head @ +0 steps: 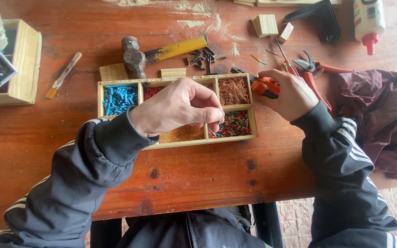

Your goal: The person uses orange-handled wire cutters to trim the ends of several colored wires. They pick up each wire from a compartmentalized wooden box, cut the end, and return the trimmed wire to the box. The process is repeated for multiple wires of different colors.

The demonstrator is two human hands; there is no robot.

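A wooden divided tray (101, 94) lies on the red-brown table, its compartments holding blue bits (118, 98), red bits, copper wire bits (234, 90) and mixed coloured bits (232, 125). My left hand (178, 106) hovers over the tray's middle, thumb and fingers pinched together above the mixed compartment; whether something tiny sits between them I cannot tell. My right hand (288, 94) is at the tray's right end, closed around orange-handled cutters (265, 86).
A hammer (159, 53) with a yellow handle, dark nails (201, 57), small wood blocks (266, 25), red pliers (320, 71), a glue bottle (369, 20), a brush (64, 74), a wooden box (21, 64) at left and a maroon cloth (382, 117) at right.
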